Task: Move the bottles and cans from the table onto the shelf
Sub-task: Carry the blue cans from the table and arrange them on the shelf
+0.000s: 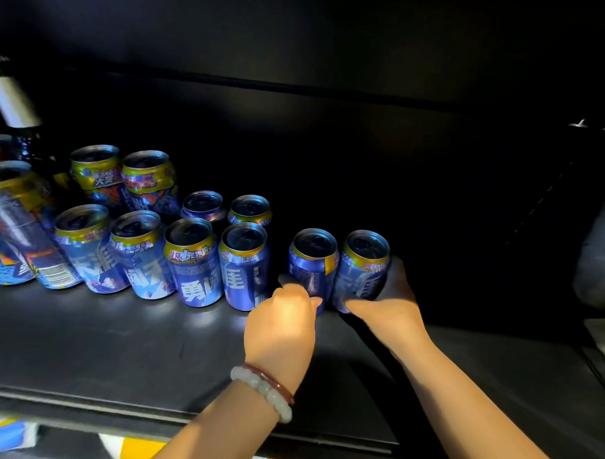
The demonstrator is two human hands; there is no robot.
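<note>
Cans stand on the dark shelf [119, 343], two at the row's 3 o'clock end. Left hand [284, 318] curls its fingers [287, 280] round the left can [312, 264]; right hand [391, 301] wraps the right can [363, 265], which touches the first.

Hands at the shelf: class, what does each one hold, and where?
Left hand grips one blue can low on its side; right hand grips the neighbouring can low on its side.
</note>
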